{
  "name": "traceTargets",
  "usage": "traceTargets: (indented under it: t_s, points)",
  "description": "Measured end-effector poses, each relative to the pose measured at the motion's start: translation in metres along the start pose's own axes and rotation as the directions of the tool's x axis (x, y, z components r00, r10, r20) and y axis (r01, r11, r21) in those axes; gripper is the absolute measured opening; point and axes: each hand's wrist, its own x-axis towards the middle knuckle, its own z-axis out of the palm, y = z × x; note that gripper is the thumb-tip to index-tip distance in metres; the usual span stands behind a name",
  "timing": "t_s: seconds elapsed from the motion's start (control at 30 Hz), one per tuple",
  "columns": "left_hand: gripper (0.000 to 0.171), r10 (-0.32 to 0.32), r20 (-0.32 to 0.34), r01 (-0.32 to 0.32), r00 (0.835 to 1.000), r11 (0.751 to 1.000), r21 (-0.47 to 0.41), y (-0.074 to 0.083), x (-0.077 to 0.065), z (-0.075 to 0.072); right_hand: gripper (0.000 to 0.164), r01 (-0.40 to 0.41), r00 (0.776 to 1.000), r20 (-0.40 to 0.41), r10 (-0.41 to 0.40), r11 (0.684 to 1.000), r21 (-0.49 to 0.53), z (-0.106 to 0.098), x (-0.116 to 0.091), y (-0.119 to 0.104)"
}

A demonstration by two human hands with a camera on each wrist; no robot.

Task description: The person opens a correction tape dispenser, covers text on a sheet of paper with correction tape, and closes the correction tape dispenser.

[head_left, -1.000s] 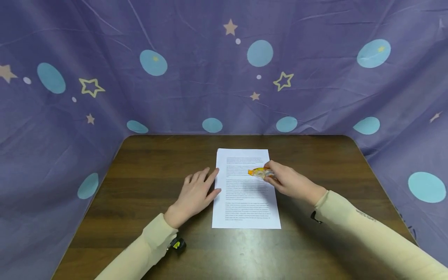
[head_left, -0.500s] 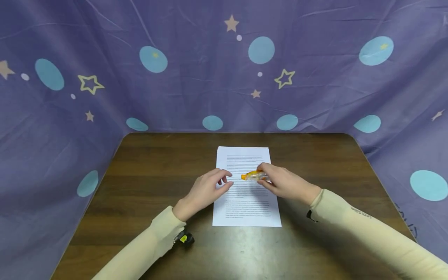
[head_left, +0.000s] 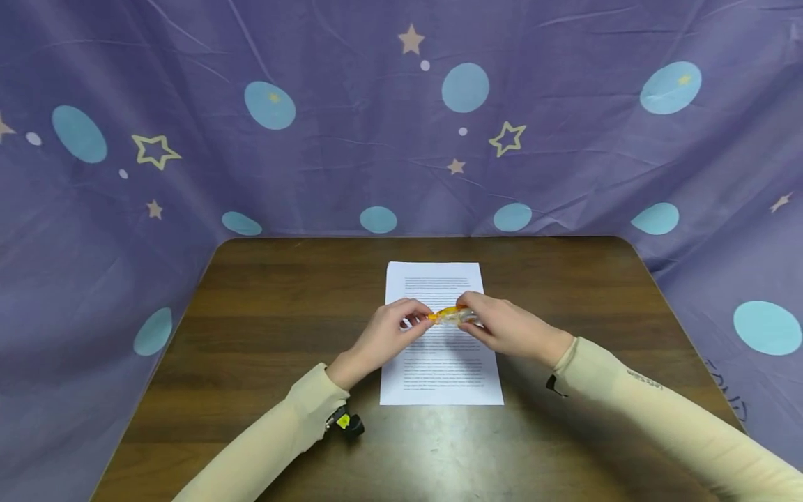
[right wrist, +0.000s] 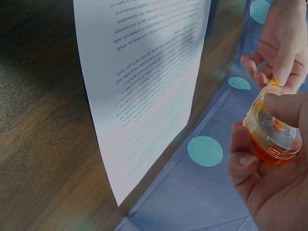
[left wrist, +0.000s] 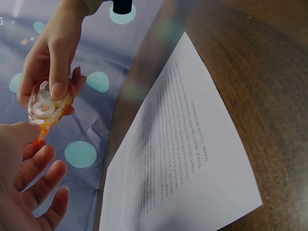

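Above a printed sheet of paper (head_left: 433,380), my right hand (head_left: 511,328) holds a correction tape (head_left: 450,314) with a clear and orange-yellow body. In the right wrist view, the thumb lies on one side of the correction tape (right wrist: 274,134) and the fingers curl around the other. The thumb and forefinger of my left hand (head_left: 384,336) pinch the orange cap (left wrist: 42,134) at its tip. The other left fingers are loosely bent. The left fingertips partly hide the cap.
The paper lies on a dark wooden table (head_left: 282,293). A purple curtain (head_left: 351,118) with stars and blue ovals hangs behind the table and at both sides. A black device (head_left: 353,424) is strapped at the left wrist.
My left hand has left the paper's left edge and moved right to pinch the cap. My right hand has brought the correction tape slightly left.
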Motion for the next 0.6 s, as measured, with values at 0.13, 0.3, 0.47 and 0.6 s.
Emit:
traceTargets:
  t_s: [0.13, 0.3, 0.47, 0.6]
  points:
    - [0.01, -0.023, 0.002, 0.023, 1.0, 1.0, -0.012, -0.0005, -0.0015, 0.0012, 0.023, 0.004, 1.0, -0.007, -0.004, 1.0, 0.008, 0.0, 0.0001, 0.0012]
    - [0.011, -0.028, -0.006, 0.028, 1.0, 0.999, -0.029, -0.0023, -0.0026, 0.0025, 0.025, 0.001, 1.0, -0.003, 0.0, 1.0, 0.023, -0.0008, 0.0013, 0.0015]
    - [0.011, -0.039, -0.006, 0.038, 0.999, 0.997, -0.068, -0.0051, -0.0034, 0.0038, 0.026, 0.002, 1.0, -0.002, -0.002, 1.0, 0.031, -0.0007, 0.0019, 0.0017]
    - [0.01, -0.063, -0.003, 0.062, 0.998, 0.993, -0.1, -0.0077, -0.0035, 0.0076, 0.025, 0.011, 1.0, -0.022, -0.01, 0.999, 0.041, 0.0001, 0.0022, 0.0027]
